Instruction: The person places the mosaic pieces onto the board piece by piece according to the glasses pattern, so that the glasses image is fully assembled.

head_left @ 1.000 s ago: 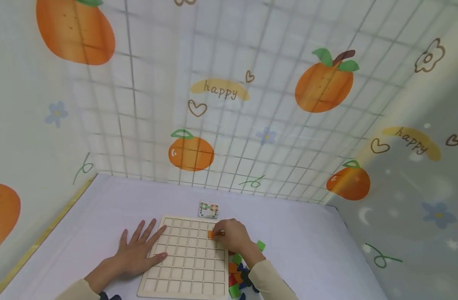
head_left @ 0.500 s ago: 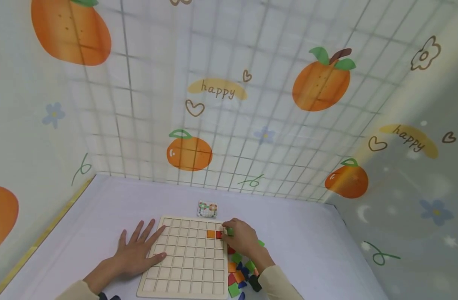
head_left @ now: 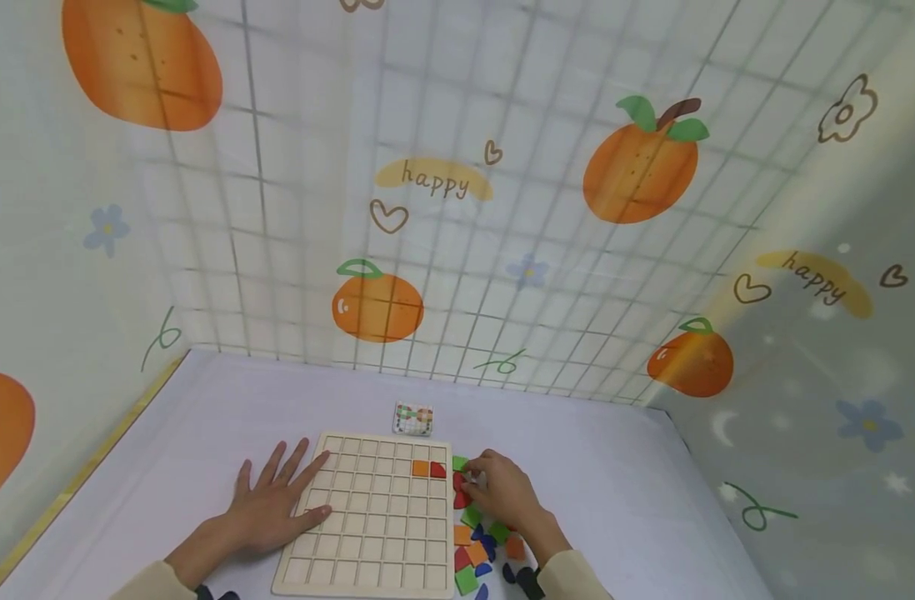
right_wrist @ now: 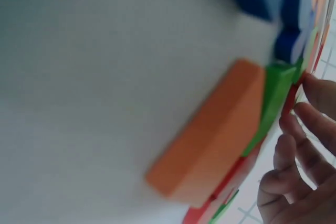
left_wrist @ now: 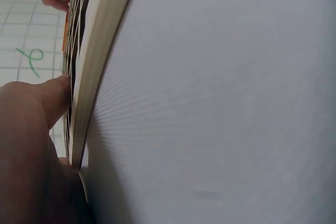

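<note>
A gridded board (head_left: 375, 506) lies with its long axis pointing away from the person, an orange square (head_left: 421, 468) and red piece (head_left: 438, 470) near its far right corner. The left hand (head_left: 268, 506), fingers spread, rests on its left edge. The right hand's (head_left: 505, 490) fingers meet a red block (head_left: 460, 493) beside it; whether they grip is unclear. Loose blocks (head_left: 466, 579) crowd that side; a card (head_left: 413, 418) lies beyond.

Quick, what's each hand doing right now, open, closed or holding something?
Left hand: open, fingers spread over the left edge of the board.
Right hand: fingertips at a red piece; can't tell whether it's gripped.
</note>
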Demonstrator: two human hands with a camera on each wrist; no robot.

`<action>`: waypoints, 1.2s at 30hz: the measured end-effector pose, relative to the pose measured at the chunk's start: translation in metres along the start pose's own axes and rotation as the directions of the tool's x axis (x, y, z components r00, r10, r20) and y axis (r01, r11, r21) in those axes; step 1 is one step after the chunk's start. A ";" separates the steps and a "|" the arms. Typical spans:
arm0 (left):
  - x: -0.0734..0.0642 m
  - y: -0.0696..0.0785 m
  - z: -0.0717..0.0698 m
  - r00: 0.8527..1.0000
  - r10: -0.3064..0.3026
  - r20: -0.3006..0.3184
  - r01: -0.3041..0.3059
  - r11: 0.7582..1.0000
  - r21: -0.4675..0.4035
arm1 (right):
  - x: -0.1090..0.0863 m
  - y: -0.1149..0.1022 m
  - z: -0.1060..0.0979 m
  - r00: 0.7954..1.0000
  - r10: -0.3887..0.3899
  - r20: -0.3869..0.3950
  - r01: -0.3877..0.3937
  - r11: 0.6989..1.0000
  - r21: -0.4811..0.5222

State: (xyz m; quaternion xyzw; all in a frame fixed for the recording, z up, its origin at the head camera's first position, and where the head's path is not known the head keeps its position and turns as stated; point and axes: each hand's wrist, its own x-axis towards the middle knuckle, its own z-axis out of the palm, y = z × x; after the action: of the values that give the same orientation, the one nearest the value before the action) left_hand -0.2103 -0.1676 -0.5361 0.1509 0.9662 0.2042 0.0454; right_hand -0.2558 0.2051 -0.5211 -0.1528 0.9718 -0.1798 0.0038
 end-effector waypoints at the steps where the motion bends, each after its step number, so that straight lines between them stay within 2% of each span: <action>1: 0.000 0.000 0.000 1.000 0.002 -0.001 -0.002 1.000 0.004 | -0.002 0.000 0.000 1.000 -0.012 0.002 0.012 1.000 0.009; 6: 0.000 0.000 0.001 1.000 -0.003 0.009 0.002 1.000 0.026 | -0.006 -0.004 0.000 0.999 -0.045 -0.008 0.046 0.998 0.032; 15: -0.001 -0.002 0.003 1.000 -0.008 0.023 0.008 1.000 0.014 | -0.001 -0.016 0.001 0.996 0.087 0.009 -0.087 0.990 0.112; 21: 0.000 -0.001 0.002 1.000 0.003 0.002 -0.003 1.000 0.019 | 0.001 -0.021 -0.002 0.993 0.115 -0.035 -0.111 0.988 0.105; 26: 0.000 -0.001 0.004 1.000 0.004 0.008 -0.004 1.000 0.019 | -0.001 -0.023 -0.004 0.996 0.091 -0.021 -0.089 0.991 0.098; 31: 0.000 -0.001 0.003 1.000 0.005 -0.006 -0.005 1.000 0.024 | 0.001 -0.020 -0.009 0.998 0.049 0.041 -0.056 0.981 0.188; 36: 0.000 -0.003 0.004 1.000 0.010 -0.021 -0.009 0.999 0.037 | 0.010 -0.020 -0.013 0.998 -0.061 -0.009 0.062 0.983 0.171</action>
State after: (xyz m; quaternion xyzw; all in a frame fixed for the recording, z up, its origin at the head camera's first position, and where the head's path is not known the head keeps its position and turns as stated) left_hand -0.2106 -0.1684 -0.5410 0.1542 0.9694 0.1883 0.0314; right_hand -0.2601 0.1890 -0.5011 -0.1814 0.9475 -0.2632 0.0097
